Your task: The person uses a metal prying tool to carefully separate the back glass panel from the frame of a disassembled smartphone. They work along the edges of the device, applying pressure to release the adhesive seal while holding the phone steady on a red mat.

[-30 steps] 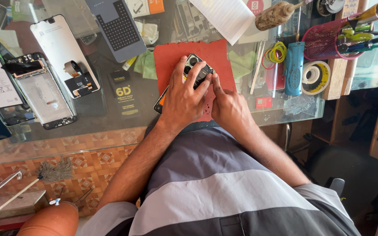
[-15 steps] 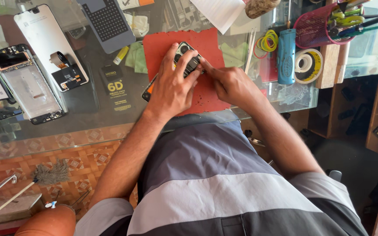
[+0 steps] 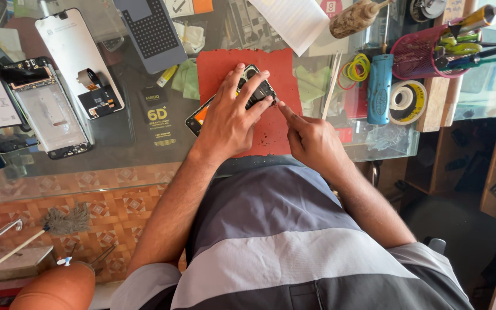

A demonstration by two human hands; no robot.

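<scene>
- grey striped shirt (image 3: 271, 252) fills the nearest part of the view, both forearms reaching forward from it to the glass surface (image 3: 116, 172).
- left hand (image 3: 228, 117) lies flat with its fingers spread over an opened phone (image 3: 248, 95), pinning it down on the red mat (image 3: 276, 69); the phone lies slantwise across the mat's middle.
- right hand (image 3: 311, 138) is mostly curled, index finger stretched out with its tip touching the phone's right edge; whether it pinches a small tool i cannot tell.
- judgement: the phone looks light, thin and stiff, yet fragile where it is open; best held by its outer frame edges, with flat pressure on top and none on the exposed parts.
- left of the mat lie a dark packet (image 3: 159, 115), a white back cover (image 3: 78, 60) and 1 more stripped phone (image 3: 50, 112).
- right of the mat stand a blue cylinder (image 3: 379, 89), a tape roll (image 3: 406, 100), yellow rubber bands (image 3: 357, 69) and a pink mesh tool cup (image 3: 420, 54).
- farthest, a white sheet (image 3: 294, 23) and a brush (image 3: 354, 17) lie at the back edge.
</scene>
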